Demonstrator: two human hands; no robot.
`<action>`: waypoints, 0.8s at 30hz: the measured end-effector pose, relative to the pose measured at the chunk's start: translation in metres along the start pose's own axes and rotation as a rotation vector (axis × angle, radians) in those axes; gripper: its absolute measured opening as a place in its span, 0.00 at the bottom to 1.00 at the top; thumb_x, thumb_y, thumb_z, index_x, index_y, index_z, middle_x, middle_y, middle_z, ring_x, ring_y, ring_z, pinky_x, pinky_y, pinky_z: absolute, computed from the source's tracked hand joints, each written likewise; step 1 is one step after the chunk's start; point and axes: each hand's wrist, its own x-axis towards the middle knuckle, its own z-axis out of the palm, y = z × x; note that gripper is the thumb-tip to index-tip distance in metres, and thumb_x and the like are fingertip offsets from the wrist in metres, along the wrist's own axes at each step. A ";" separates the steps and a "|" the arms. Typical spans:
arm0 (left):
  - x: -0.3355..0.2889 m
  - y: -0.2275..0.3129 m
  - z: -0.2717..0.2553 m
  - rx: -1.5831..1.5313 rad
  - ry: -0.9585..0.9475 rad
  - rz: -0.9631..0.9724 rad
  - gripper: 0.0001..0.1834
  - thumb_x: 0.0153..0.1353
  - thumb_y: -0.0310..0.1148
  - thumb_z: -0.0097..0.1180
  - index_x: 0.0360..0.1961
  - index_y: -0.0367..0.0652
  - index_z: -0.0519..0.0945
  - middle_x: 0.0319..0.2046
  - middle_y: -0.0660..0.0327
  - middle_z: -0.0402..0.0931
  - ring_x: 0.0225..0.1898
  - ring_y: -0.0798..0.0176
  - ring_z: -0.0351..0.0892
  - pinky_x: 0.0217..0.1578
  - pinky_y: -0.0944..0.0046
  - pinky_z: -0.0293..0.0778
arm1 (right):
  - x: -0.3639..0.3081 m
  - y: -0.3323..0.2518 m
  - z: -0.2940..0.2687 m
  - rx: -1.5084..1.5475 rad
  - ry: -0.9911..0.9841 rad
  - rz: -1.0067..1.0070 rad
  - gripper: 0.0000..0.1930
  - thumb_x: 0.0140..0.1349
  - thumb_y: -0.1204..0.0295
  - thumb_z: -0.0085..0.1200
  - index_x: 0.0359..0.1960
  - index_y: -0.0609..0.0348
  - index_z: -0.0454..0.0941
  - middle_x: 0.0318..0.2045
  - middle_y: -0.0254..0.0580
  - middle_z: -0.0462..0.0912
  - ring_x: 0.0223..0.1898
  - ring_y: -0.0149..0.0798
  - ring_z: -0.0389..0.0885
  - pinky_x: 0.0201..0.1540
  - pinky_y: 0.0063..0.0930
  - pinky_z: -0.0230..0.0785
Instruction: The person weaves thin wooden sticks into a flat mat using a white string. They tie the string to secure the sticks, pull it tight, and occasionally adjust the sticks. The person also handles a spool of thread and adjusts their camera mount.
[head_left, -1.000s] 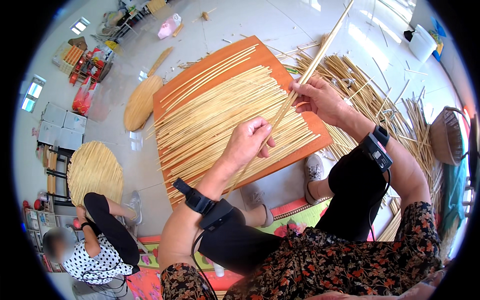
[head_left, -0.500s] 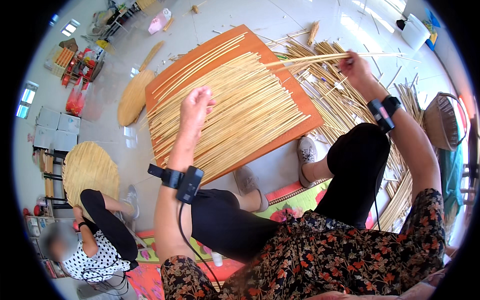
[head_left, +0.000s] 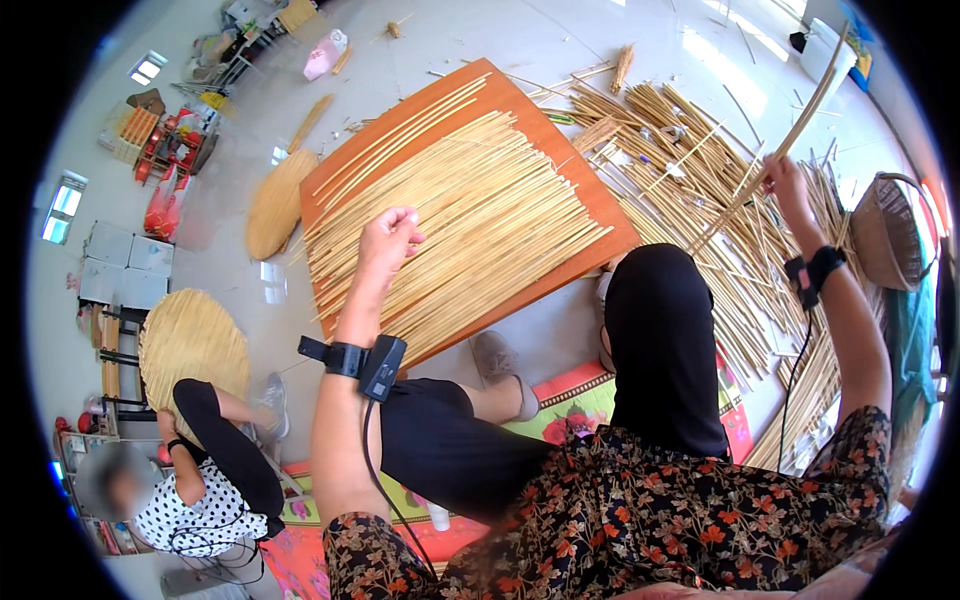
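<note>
Clasping long straw stalks in right hand, beyond board's right edge
Curling left hand loosely closed, well apart, above laid stalks

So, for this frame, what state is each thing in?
Left hand: over the board, fingers curled, nothing visible in them
Right hand: fingers closed around stalks
Held stalks: slanting, sticking out on both sides of the right hand
Laid stalks: roughly side by side
Orange board: partly covered by stalks
Floor stalks: loosely heaped, some scattered
Basket: handle raised
</note>
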 end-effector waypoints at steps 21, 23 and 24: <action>-0.012 0.018 -0.037 0.484 -0.325 0.055 0.16 0.65 0.37 0.59 0.46 0.34 0.82 0.35 0.61 0.83 0.38 0.69 0.82 0.43 0.67 0.77 | -0.096 0.052 0.092 -0.385 -0.656 0.053 0.15 0.65 0.63 0.49 0.29 0.63 0.78 0.18 0.48 0.80 0.20 0.45 0.84 0.26 0.37 0.78; -0.011 -0.009 -0.063 0.502 -0.339 0.047 0.18 0.64 0.39 0.61 0.47 0.36 0.81 0.42 0.57 0.83 0.43 0.64 0.82 0.48 0.63 0.76 | -0.115 0.093 0.108 -0.412 -0.718 0.142 0.14 0.65 0.64 0.50 0.27 0.59 0.80 0.18 0.46 0.81 0.19 0.43 0.83 0.24 0.37 0.76; -0.016 -0.029 -0.068 0.530 -0.307 0.111 0.20 0.63 0.40 0.61 0.50 0.36 0.80 0.47 0.54 0.81 0.47 0.61 0.81 0.51 0.61 0.75 | -0.128 0.105 0.119 -0.404 -0.759 0.158 0.14 0.64 0.64 0.52 0.25 0.59 0.80 0.18 0.46 0.81 0.20 0.44 0.83 0.24 0.39 0.75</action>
